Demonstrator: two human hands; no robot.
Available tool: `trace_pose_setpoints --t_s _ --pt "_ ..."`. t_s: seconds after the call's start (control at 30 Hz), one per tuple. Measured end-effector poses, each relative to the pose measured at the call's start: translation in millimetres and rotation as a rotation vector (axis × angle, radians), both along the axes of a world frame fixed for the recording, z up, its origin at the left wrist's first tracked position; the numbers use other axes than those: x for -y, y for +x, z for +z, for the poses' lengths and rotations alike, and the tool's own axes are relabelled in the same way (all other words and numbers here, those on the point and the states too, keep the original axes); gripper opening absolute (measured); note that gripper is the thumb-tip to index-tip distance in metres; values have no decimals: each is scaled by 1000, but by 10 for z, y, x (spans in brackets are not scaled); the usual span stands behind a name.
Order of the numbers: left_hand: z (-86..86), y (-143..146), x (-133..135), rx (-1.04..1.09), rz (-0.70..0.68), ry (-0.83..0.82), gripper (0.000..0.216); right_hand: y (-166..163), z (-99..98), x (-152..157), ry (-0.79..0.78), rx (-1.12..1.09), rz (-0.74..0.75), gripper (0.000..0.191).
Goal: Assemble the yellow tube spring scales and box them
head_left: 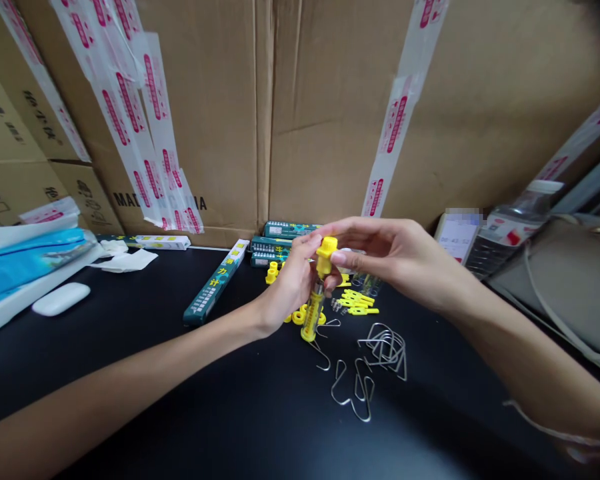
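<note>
A small spring scale [313, 313] with a clear tube and yellow parts is held upright, slightly tilted, above the black table. My left hand [290, 283] is closed around its upper part, some fingers hidden behind it. At the top, my right hand [380, 250] pinches the yellow cap [327, 248] between thumb and fingers. A metal hook [323, 357] shows just below the tube's lower end; I cannot tell whether it is attached. Close by lie yellow rings [299, 316], flat yellow pieces [359, 303], small springs [337, 305] and bent wire hooks [387, 347].
Green boxes [215, 283] lie on the black table, several more stacked [290, 230] behind my hands. Cardboard boxes [325, 120] wall off the back. At right stand a phone [457, 233], a bottle [510, 227] and a grey bag [565, 280]. A white case [61, 299] lies left.
</note>
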State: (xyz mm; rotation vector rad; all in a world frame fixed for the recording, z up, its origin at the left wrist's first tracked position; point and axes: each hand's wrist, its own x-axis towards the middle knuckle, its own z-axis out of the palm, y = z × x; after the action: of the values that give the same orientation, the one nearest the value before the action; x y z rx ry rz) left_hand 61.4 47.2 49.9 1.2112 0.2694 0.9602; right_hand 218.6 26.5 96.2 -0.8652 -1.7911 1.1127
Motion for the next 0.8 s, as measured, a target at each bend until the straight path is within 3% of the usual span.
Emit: trace_pose_setpoints --t_s 0.1,0.27,0.43,0.63,0.8 --pt "-81 -31 -21 -57 -17 -9 28 14 -27 -22 13 -15 -104 27" --pt "-262 -137 -94 -157 -141 -13 39 118 11 -51 -39 -193 -328 23" --pt "-257 -309 -39 -141 -233 -38 45 265 81 -94 -79 -306 -514 14" --pt "-106 -502 140 -130 -190 9 66 315 32 -172 -168 -380 -536 13" --pt "-39 -501 254 -208 -98 109 58 295 9 -165 -178 -357 -496 11"
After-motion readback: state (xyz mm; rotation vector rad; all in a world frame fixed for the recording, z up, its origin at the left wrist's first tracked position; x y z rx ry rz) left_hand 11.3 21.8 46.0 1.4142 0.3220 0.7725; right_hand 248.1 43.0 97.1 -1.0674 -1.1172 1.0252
